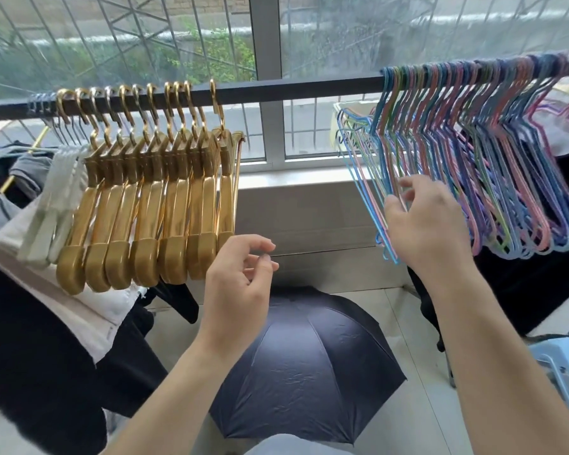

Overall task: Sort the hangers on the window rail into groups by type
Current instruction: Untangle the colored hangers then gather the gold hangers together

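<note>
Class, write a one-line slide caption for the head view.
Gold hangers and coloured wire hangers grouped apart on the rail; right hand at the wire ones.

An open dark navy umbrella [306,362] lay canopy-up on the pale tiled floor [418,399] at the lower centre of the frame. Dark and white garments [56,310] filled the lower left, black fabric [539,284] draped down at the right, and the corner of a light blue plastic stool [562,366] showed at the lower right edge. Across the top, a window [266,80] with a white frame and a metal grille looked onto greenery, with a white sill [293,175] beneath it.
</note>
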Motion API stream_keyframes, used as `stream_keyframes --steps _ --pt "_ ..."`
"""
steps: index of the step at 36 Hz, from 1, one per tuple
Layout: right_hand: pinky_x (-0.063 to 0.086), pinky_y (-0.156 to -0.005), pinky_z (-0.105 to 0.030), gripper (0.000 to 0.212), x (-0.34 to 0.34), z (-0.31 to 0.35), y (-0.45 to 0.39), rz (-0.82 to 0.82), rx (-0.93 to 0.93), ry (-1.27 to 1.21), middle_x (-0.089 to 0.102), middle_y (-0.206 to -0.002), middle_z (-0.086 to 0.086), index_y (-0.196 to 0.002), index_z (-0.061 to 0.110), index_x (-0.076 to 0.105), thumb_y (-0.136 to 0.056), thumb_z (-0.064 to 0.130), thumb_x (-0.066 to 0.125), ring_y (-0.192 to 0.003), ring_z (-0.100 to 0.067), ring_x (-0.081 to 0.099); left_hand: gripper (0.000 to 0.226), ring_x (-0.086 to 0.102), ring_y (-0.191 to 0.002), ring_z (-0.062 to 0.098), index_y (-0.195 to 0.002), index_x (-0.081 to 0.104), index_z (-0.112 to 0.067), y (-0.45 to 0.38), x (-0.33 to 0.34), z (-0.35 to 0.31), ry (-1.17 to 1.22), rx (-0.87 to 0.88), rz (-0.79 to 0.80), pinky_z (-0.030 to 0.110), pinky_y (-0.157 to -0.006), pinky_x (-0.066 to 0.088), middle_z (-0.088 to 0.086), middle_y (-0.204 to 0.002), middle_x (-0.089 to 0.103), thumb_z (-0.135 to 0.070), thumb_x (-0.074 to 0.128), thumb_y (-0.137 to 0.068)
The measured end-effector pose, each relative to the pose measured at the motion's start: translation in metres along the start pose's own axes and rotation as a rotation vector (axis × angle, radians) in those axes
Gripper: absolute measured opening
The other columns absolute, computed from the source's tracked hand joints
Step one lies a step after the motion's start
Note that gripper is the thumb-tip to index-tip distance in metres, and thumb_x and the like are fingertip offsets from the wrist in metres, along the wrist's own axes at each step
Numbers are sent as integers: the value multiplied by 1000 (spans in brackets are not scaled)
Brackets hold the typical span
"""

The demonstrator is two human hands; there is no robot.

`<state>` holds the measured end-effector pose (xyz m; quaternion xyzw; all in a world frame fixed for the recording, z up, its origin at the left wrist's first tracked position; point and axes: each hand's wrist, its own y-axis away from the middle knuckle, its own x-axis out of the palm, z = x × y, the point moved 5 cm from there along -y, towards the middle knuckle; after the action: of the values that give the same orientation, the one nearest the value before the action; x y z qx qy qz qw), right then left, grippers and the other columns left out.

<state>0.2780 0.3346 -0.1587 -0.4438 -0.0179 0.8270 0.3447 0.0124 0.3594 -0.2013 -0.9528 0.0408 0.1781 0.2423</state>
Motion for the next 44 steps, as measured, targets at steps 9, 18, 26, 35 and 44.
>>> stream_keyframes --steps 9,18,26,35,44 --pt "44 -83 -25 19 34 28 17 210 -49 -209 69 -96 9 -112 19 72 -100 22 57 -93 -13 63 18 73 -91 11 -106 67 -17 -8 -29 6 -23 0 -80 16 -77 54 0 -97 72 -3 58 -101" --pt "47 -81 -24 23 102 92 14 574 -74 -272 68 -112 12 -120 26 67 -101 30 56 -99 -11 64 17 65 -79 11 -98 68 -21 -68 -98 16 -255 -115 -24 23 -66 56 -6 -87 69 -9 57 -102" --pt "51 -74 -24 46 143 150 16 637 57 -444 59 -125 5 -146 21 46 -104 39 52 -95 -11 63 14 63 -71 -5 -102 66 -19 -95 -119 11 -316 -180 50 8 -59 47 -2 -86 66 -14 54 -105" --pt "51 -98 -34 51 167 131 37 654 169 -473 62 -131 3 -140 20 54 -97 46 61 -115 -16 60 18 61 -66 2 -96 68 -25 -92 -102 24 -232 -152 16 15 -58 49 -6 -84 68 -14 56 -104" --pt "53 -71 -31 18 164 139 40 584 189 -579 70 -90 -1 -98 9 70 -94 26 65 -81 -18 65 17 63 -86 3 -100 72 -20 -88 -92 25 -135 -112 -63 13 -70 51 -8 -91 70 -11 57 -103"
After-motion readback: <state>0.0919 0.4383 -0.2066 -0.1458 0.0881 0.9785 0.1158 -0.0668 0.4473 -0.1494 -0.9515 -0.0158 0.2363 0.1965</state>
